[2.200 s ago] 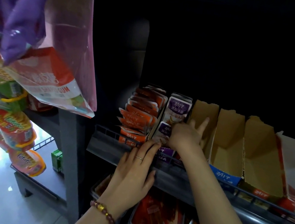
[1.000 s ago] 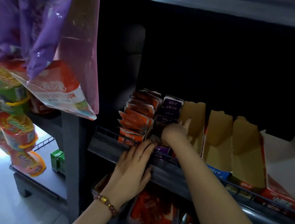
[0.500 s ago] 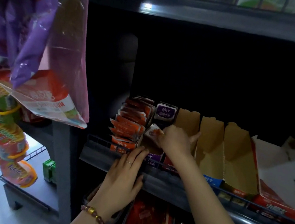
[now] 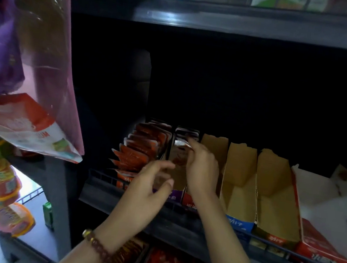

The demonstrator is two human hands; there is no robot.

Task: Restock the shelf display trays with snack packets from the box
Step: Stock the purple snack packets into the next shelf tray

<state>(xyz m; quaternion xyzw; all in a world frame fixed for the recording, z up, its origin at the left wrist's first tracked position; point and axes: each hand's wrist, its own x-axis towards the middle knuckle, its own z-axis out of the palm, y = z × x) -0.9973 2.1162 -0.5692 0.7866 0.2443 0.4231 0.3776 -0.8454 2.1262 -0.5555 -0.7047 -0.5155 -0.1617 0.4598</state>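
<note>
1. head view, how it handles: the snack packet point(image 4: 180, 143) looks a small, flat, sealed foil pouch. i judge it light, limp and a bit slick, and its contents may crush, so a pinch on the sealed top edge suits it better than a squeeze on the belly.
2. head view, hands: the right hand point(image 4: 202, 168) reaches into the second tray point(image 4: 176, 197) and pinches that packet by its upper edge between the fingertips point(image 4: 191, 142) and thumb. the left hand point(image 4: 148, 192) hovers at the tray's front with its fingers loosely spread and nothing in them; blur hides whether it touches the cardboard.
3. head view, where the packet is: above the middle of the second tray, near the dark packets at the back point(image 4: 187, 132), and not yet let go.
4. head view, containers: the leftmost tray point(image 4: 124, 179) is packed with upright orange packets point(image 4: 141, 149). the second tray is only partly filled. the three brown cardboard trays point(image 4: 238, 185) to its right show bare insides. the red and white box point(image 4: 329, 220) at the far right stands open, its contents not visible. all sit behind the shelf rail point(image 4: 275, 241).
</note>
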